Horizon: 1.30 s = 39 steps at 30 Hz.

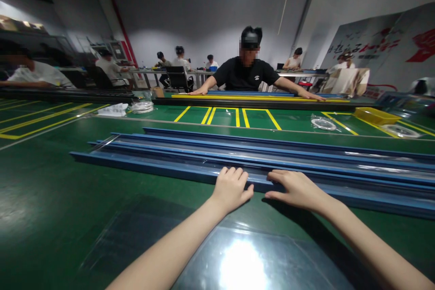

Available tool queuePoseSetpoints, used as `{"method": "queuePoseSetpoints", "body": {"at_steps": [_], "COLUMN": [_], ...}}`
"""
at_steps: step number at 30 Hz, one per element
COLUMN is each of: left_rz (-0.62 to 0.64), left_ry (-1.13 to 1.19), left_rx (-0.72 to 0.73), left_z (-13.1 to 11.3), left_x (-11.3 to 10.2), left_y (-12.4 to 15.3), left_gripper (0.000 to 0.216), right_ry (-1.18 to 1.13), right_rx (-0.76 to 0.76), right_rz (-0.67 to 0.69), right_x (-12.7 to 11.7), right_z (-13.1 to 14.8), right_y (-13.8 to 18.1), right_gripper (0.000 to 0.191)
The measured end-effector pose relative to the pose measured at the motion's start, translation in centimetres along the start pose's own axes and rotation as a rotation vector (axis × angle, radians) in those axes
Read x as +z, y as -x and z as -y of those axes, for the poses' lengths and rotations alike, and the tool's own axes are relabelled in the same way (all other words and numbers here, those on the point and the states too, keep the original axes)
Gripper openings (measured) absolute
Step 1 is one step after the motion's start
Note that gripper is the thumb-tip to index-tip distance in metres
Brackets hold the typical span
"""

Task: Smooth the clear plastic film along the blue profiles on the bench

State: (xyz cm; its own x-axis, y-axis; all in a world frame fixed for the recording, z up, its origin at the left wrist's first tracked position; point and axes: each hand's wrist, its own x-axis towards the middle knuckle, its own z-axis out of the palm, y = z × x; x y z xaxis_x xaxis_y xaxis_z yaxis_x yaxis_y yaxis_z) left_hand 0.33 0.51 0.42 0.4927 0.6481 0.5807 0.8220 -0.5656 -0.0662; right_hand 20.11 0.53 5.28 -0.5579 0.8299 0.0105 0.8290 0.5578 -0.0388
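Note:
Several long blue channel-shaped rails (pixel 146 166) lie side by side across the green table, with clear film visible around them near their left end. My left hand (pixel 231 189) rests on the near rail, its fingers bent over the front wall and its thumb stretched out to the right. Just to the right, my right hand (pixel 295 189) is at the same wall. Its fingertips touch the upper edge while the thumb stays apart and lower, leaving a gap. Under my forearms, a clear plastic sheet (pixel 200 253) lies flat and reflects a bright light.
Across the table, a person in a black shirt (pixel 243 77) spreads both hands over yellow and dark rails (pixel 238 98). Yellow tape lines (pixel 238 118), a yellow tray (pixel 375 116), and coiled white material (pixel 322 123) are beyond my rails. Other people sit farther back.

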Motion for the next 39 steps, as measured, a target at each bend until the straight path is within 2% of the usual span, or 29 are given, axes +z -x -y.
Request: {"method": "queuePoseSetpoints", "body": {"at_steps": [4, 9, 12, 21, 34, 39], "left_rz": [0.010, 0.027, 0.041, 0.060, -0.019, -0.017], "left_ry": [0.020, 0.041, 0.058, 0.052, 0.009, -0.015], "left_rx": [-0.004, -0.006, 0.011, 0.051, -0.001, -0.020], "left_z": [0.0, 0.0, 0.1, -0.2, -0.1, -0.1], "left_x": [0.0, -0.1, -0.2, -0.5, -0.1, -0.1], "left_y": [0.0, 0.0, 0.0, 0.1, 0.2, 0.1], "left_gripper": [0.016, 0.018, 0.019, 0.023, 0.033, 0.033], "right_ry": [0.018, 0.141, 0.215, 0.261, 0.176, 0.171], "right_rx": [-0.052, -0.054, -0.048, 0.011, 0.153, 0.277], "right_rz": [-0.058, -0.168, -0.189, -0.147, -0.125, -0.080], "right_x": [0.4, 1.3, 1.7, 1.1, 1.0, 0.5], "right_z": [0.7, 1.2, 1.4, 1.3, -3.3, -3.5], "right_y": [-0.4, 0.1, 0.3, 0.8, 4.7, 5.0], "right_gripper": [0.018, 0.011, 0.008, 0.009, 0.012, 0.019]}}
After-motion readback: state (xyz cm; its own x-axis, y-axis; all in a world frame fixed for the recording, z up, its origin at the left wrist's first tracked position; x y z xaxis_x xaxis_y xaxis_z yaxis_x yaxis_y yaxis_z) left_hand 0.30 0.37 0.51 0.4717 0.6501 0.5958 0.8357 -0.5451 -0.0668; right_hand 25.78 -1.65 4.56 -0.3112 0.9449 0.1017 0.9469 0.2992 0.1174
